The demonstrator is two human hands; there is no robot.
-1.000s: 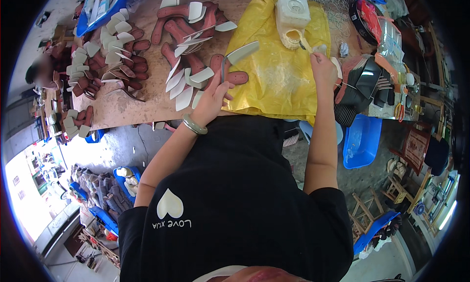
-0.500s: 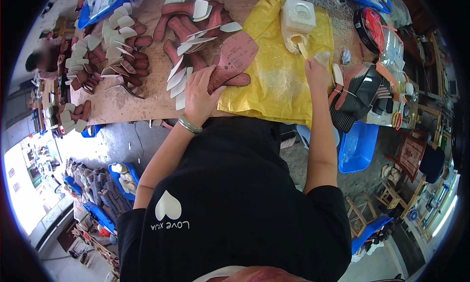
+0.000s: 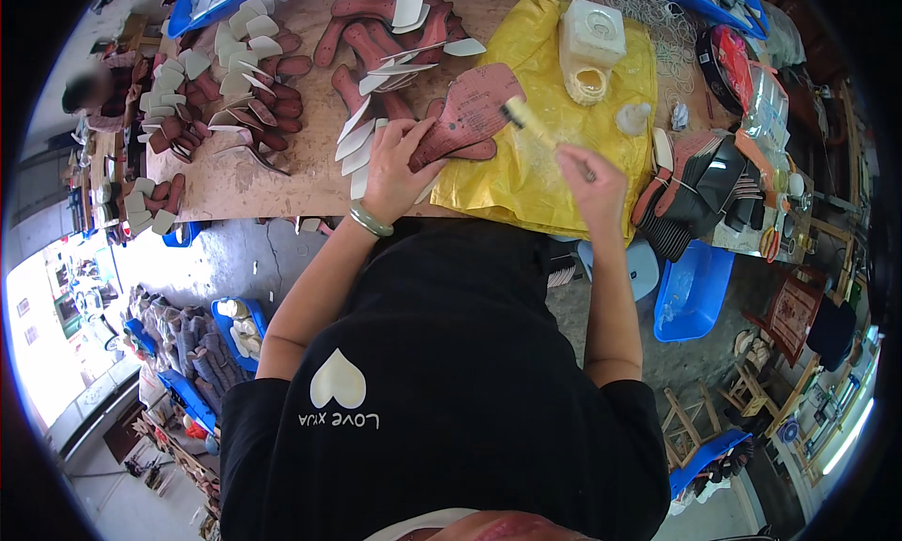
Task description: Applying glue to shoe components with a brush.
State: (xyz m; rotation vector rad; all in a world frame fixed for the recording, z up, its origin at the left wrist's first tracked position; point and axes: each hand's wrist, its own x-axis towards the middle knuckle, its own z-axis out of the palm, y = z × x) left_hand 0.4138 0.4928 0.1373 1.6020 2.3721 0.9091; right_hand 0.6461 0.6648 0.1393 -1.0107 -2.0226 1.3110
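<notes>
My left hand [image 3: 398, 172] grips the narrow end of a reddish-brown shoe insole [image 3: 477, 100], its wide end pointing away to the right. In my right hand [image 3: 594, 186] is a brush [image 3: 537, 128] with a pale handle. Its dark bristle tip meets or hovers over the right edge of the insole; I cannot tell which. Beneath lies a wrinkled yellow plastic sheet [image 3: 522, 195] with whitish smears. A white plastic container [image 3: 594, 36] with a cut opening stands beyond my right hand, beside a small translucent bottle [image 3: 633, 119].
Red insoles [image 3: 362, 48] with white pieces are heaped beyond my left hand, with further rows [image 3: 268, 104] at the left. Bundled black soles [image 3: 693, 189] lie on the right. A blue bin [image 3: 693, 292] is below the table edge. Another person [image 3: 94, 95] is at far left.
My right hand has drawn the brush out of the container's opening and carried it left to the insole. My left hand still grips the insole. The whole view has shifted slightly.
</notes>
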